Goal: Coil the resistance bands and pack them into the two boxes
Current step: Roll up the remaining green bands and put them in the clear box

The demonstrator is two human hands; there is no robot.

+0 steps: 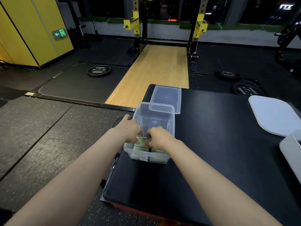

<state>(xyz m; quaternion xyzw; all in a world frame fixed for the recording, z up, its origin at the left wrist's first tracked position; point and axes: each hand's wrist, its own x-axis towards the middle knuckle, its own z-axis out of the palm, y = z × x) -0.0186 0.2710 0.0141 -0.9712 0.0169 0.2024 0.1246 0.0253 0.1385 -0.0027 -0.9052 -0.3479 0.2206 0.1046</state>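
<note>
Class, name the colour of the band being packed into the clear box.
Pale green band, seen in the head view.

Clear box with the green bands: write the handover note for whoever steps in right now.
Left hand: in the clear box, fingers curled on the green band bundle.
Right hand: pinching the same bundle from the other side.
The box sits on the black padded platform; its clear lid lies off, just behind it.
Done: green bands lie in the box's near end.
Left: settle this bundle, close the lid. The white container and white lid at the right edge look untouched; contents not visible.
</note>
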